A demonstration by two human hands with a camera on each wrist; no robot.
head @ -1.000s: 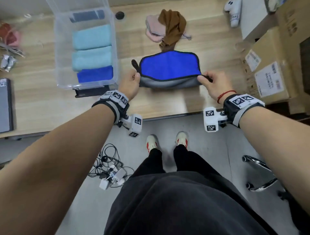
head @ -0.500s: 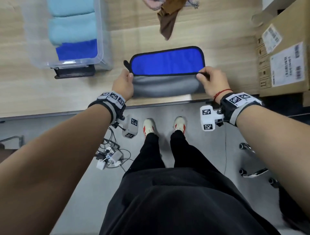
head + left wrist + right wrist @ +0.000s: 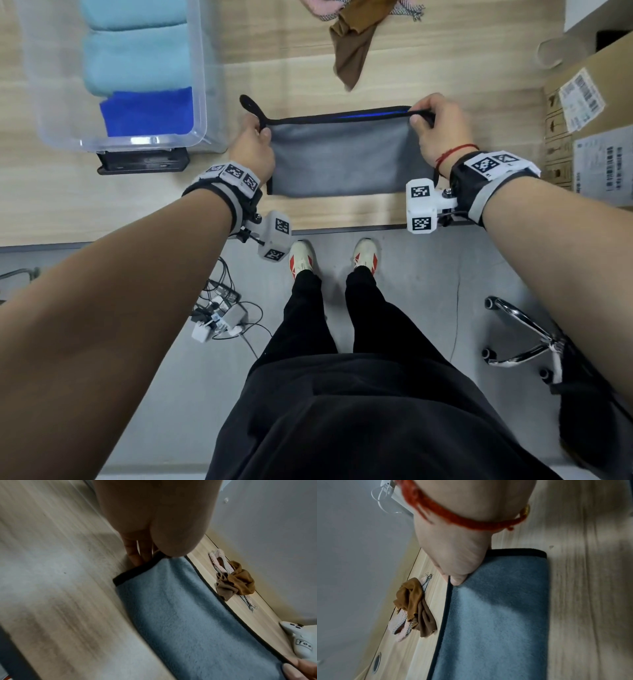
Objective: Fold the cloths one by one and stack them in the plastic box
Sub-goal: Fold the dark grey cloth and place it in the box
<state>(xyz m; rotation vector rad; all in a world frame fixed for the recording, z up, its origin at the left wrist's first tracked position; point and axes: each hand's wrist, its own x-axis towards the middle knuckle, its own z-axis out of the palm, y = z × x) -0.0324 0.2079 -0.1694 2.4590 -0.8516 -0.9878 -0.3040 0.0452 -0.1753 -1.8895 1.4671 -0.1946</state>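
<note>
Both grips pinch the far corners of the folded grey microfibre cloth with black edging (image 3: 346,157): the left hand (image 3: 253,150) holds the left far corner beside the cloth's black hanging loop (image 3: 249,103), thumb on top and fingers tucked beneath, and the right hand (image 3: 436,128) nips the right far corner between thumb and fingers. The cloth lies flat near the desk's front edge, grey side up, with only a thin strip of its blue inner face showing along the far hem. Its near fold runs parallel to the front edge of the pale wooden desk (image 3: 68,205).

Toward the left edge stands the clear plastic box (image 3: 202,85), holding two rolled pale teal cloths (image 3: 137,61) and a folded bright blue cloth (image 3: 147,111) nearest the front. A flat black device (image 3: 142,164) lies just in front of the box. Toward the far edge sits a crumpled brown cloth (image 3: 352,44), draped over what seems to be a pink cloth with checked trim (image 3: 317,8). Cardboard cartons (image 3: 582,113) line the right edge.
</note>
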